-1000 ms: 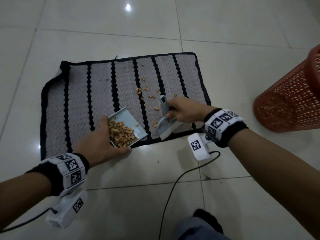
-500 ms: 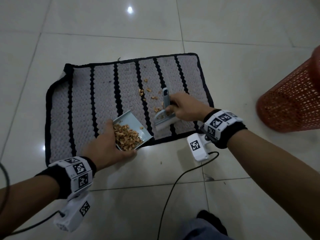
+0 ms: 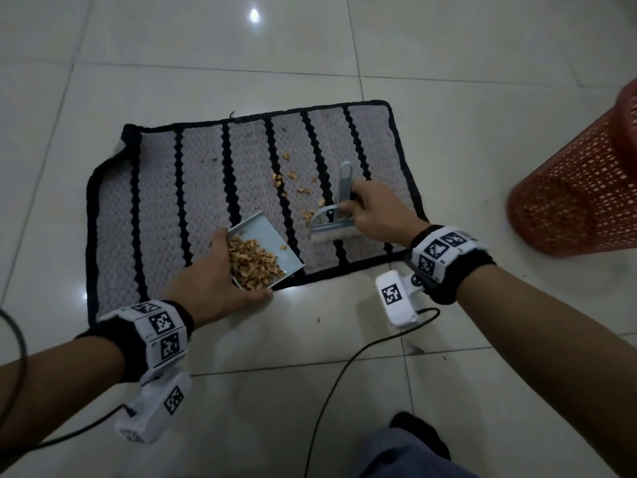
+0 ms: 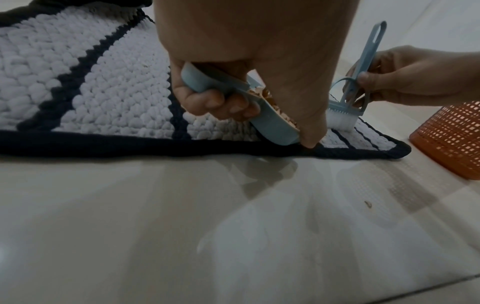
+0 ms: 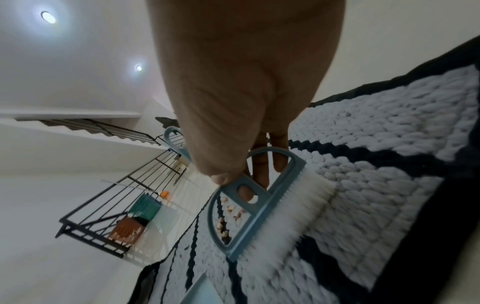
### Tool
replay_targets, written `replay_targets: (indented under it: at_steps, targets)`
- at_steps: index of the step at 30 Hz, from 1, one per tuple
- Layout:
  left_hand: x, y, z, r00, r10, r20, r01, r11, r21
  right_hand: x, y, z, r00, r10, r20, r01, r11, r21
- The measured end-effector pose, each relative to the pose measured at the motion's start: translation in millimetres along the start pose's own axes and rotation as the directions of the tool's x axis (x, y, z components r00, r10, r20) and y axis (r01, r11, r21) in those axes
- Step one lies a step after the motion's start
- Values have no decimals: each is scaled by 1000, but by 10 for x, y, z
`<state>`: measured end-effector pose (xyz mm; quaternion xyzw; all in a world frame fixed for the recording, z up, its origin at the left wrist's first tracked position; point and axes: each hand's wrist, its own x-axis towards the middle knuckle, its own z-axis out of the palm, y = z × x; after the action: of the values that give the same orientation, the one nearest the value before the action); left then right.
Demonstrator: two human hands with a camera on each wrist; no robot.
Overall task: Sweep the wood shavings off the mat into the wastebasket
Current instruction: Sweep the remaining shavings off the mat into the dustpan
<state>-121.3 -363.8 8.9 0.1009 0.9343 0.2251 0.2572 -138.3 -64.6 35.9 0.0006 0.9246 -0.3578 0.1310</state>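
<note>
A grey mat (image 3: 165, 201) with black stripes lies on the tiled floor. My left hand (image 3: 220, 281) grips a light blue dustpan (image 3: 265, 241) (image 4: 226, 96) at the mat's near edge, tilted up and holding a pile of wood shavings (image 3: 253, 265). My right hand (image 3: 372, 213) (image 5: 233, 144) holds a small blue brush (image 3: 336, 219) (image 4: 355, 94) (image 5: 257, 205), its white bristles on the mat to the right of the pan. Loose shavings (image 3: 300, 188) lie scattered just beyond the brush. The red mesh wastebasket (image 3: 582, 188) (image 4: 451, 139) stands on the floor at the right.
A black cable (image 3: 344, 370) runs across the floor tiles near me, and my knee (image 3: 403, 453) shows at the bottom. One stray shaving (image 4: 367, 204) lies on the floor in front of the mat. A stair railing (image 5: 124, 181) appears far off in the right wrist view.
The brush has moved up the mat, away from the near edge, toward the loose shavings. The dustpan has stayed at the mat's near edge, still full.
</note>
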Motion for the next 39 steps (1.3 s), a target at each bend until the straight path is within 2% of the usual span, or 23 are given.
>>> replay_targets:
  at_steps: [4, 6, 8, 10, 11, 13, 19, 23, 30, 36, 39]
  targets:
    - [-3, -3, -9, 1000, 3, -11, -2, 999, 53, 68, -67, -108, 996, 63, -70, -59, 997, 52]
    - [10, -17, -9, 1000, 1, -24, 0, 999, 36, 86, -63, -238, 973, 105, -206, -86, 991, 102]
    - [49, -31, -19, 999, 6, -54, -7, 1000, -19, 64, -3, -347, 895, 176, -411, -115, 979, 169]
    - [106, -25, -33, 997, 6, -73, -9, 999, -43, 14, 98, -376, 781, 246, -574, -171, 968, 182]
    - [137, -10, -40, 997, 4, -72, -7, 999, -39, -11, 148, -355, 743, 264, -615, -198, 965, 174]
    - [190, 35, -50, 998, 5, -64, -6, 1000, -10, -34, 242, -252, 721, 282, -633, -215, 959, 183]
    - [253, 135, -6, 1000, -5, 25, 4, 1000, 19, 79, 214, 191, 722, 240, -649, -170, 971, 170]
    - [278, 169, 18, 1000, -16, 17, 15, 999, 52, 88, 33, 491, 782, 126, -611, -81, 992, 102]
    - [253, 175, 49, 1000, -11, -18, 13, 995, 104, 127, -272, 745, 856, -8, -517, 46, 997, 61]
    - [251, 163, 72, 999, 27, -37, -26, 999, 27, -38, -509, 1076, 913, -157, -377, 177, 984, 18]
    - [246, 158, 73, 999, 38, -38, -38, 999, -9, -174, -605, 1139, 919, -188, -348, 211, 977, 30]
